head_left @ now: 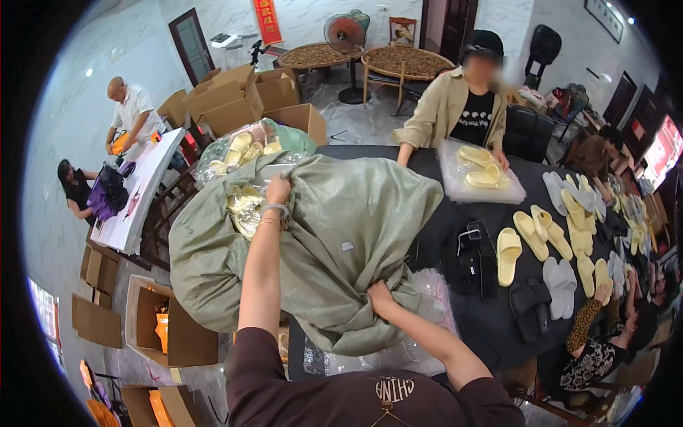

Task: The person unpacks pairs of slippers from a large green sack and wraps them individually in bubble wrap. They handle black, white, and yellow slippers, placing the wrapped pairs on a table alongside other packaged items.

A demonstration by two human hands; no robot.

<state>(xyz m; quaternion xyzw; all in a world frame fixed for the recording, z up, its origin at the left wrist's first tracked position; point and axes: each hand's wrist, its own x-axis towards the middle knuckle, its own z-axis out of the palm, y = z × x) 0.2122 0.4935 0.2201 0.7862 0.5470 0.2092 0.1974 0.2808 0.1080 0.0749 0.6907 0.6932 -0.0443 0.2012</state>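
Observation:
A large grey-green woven sack (341,213) lies bulging across the near left of the black table. Its mouth gapes at the upper left, where yellow slippers in clear plastic (244,212) show inside. My left hand (277,191) is closed at the rim of that mouth, gripping the sack's edge beside the slippers; its fingertips are partly hidden. Lower and to the right, my right hand (380,295) is closed on a bunched fold of the same sack. Behind the sack sits another clear and green bag of yellow slippers (245,151).
Across the black table (455,213), a person in a beige shirt (455,107) touches a stack of clear plastic bags (491,188) with yellow slippers on top. Loose yellow slippers (509,256), grey slippers (560,285) and black slippers (530,306) lie right. Cardboard boxes (224,99) stand left.

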